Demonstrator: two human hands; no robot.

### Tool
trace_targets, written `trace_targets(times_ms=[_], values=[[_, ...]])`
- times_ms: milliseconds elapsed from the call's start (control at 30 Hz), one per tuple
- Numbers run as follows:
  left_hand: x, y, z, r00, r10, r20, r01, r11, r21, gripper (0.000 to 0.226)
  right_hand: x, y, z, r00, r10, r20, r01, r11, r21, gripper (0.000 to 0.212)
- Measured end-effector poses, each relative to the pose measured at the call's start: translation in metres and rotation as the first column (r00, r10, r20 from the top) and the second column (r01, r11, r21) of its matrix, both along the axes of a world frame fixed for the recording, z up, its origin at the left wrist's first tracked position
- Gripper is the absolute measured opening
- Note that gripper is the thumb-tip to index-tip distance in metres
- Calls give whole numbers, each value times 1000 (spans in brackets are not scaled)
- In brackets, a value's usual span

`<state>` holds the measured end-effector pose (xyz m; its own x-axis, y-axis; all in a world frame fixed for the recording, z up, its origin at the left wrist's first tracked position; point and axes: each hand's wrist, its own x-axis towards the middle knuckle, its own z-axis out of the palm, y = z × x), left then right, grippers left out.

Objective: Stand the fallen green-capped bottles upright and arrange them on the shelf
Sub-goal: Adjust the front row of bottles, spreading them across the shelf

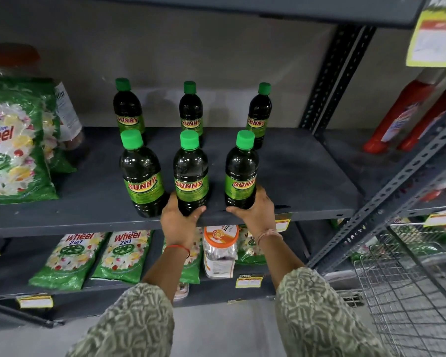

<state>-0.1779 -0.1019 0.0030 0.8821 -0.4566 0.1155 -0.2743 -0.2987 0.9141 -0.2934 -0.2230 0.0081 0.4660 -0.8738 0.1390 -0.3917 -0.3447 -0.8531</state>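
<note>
**Six green-capped bottles upright, both hands on the front row**

Six bottles are seen standing upright on the grey shelf (294, 176), set out in two rows of three. In the back row: back left bottle (128, 109), back middle bottle (191, 112), back right bottle (260, 112). In the front row, the front left bottle (142, 173) is left untouched, right at the shelf edge.

The front middle bottle (191, 173) is gripped at its base by the left hand (178, 222), fingers curled round it. The front right bottle (240, 173) is held the same way by the right hand (255, 215), fingers wrapped round the lower part.

Stuff around: a big green detergent bag (13, 150) is propped at the left end of the same shelf, well apart from the bottles, with a clear jar (68, 117) tucked behind it. Red bottles (402, 117) are seen on the next rack to the right, past the slotted upright (330, 81). More detergent packs (67, 258) and an orange-lidded jar (220, 248) are kept on the lower shelf, partly hidden by the forearms. A wire basket (410, 292) is parked at lower right. Nothing is blocking the gaps between the bottles
</note>
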Motion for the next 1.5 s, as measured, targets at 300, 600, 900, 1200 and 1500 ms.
trace_targets(times_ms=[300,600,900,1200,1500], values=[[-5,-14,-6,1000,2,19,-2,1000,12,61,-56,-49,5,997,-82,8,82,996,20,65],[-4,-14,-7,1000,1,-24,-1,1000,13,68,-63,-52,4,998,-56,16,56,998,28,59],[-3,-16,-9,999,-21,-29,21,1000,-10,71,-62,-51,-5,995,-103,9,102,993,59,84],[5,44,-12,875,451,174,-439,892,-105,87,-12,71,-11,982,168,80,-161,983,-89,86],[58,51,-11,963,224,150,-235,970,59,74,65,36,-2,992,127,-14,-126,989,79,76]])
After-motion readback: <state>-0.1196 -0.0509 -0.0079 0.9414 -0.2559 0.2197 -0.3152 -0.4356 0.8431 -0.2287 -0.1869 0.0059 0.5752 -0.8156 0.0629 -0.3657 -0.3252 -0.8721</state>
